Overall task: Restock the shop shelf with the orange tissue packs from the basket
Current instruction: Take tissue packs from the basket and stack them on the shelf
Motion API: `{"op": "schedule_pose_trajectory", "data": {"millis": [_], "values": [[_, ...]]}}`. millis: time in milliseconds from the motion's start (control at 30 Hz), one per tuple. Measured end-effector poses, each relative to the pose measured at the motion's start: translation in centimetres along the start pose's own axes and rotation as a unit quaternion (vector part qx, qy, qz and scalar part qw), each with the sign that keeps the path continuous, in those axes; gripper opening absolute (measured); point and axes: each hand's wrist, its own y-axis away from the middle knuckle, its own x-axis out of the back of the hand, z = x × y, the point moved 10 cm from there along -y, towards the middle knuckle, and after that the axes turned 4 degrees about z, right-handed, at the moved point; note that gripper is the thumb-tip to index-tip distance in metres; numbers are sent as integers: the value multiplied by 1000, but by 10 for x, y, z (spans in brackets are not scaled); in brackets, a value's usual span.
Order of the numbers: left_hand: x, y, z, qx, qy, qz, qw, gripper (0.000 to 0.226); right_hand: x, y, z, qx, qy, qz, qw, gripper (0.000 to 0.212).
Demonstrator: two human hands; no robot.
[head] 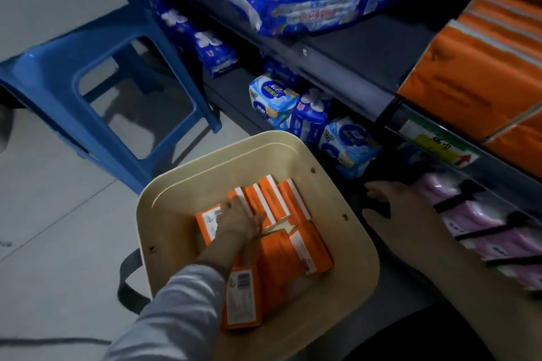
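The left grip (240, 220), a bare hand with a grey sleeve (181, 308), reaches down into a cream basket (164, 214) and rests on the orange tissue packs (272, 258) inside it. Its fingers (234, 202) point forward over the packs and its thumb sticks out to the right. Motion blur hides whether the fingers curl round any one pack, so I cannot tell if this grip is pinching or only touching.

The packs fill the bottom of the basket. Several stand on edge in a row along the far side, showing orange faces with white stripes. Others lie flat and overlapping nearer the person, and one (242, 302) shows a white barcode label beside the sleeve. A dark handle (126, 281) hangs off the basket's left side. The basket sits on a pale tiled floor (58, 214).

The right grip (404, 208) is just to the right of the basket, apart from its rim. Its fingers are spread and pointing left, and it holds nothing. Beside it, on the lowest level, lie pink wrapped packs (475, 228).

Above runs a dark shop shelf (366, 53) with a yellow and green price label (440, 143) on its front edge. More large orange packs (469, 67) are stacked on the shelf at the right. Blue wrapped packs (299, 3) lie further left on it, and blue and white packs (272, 102) sit on the level beneath. A blue plastic stool (58, 82) stands on the floor to the left of the shelving.
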Motion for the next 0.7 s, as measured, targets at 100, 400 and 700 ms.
{"op": "schedule_pose_trajectory", "data": {"millis": [100,400,700], "values": [[-19,-11,-15,100,143,24,984,95,-1,-1,-2,4,-10,3,1000,47],[-4,9,-21,48,55,-31,997,51,-3,1,-3,-2,-7,-11,1000,45],[157,116,42,-239,169,190,937,40,-16,11,-29,-40,-156,-69,985,56]]}}
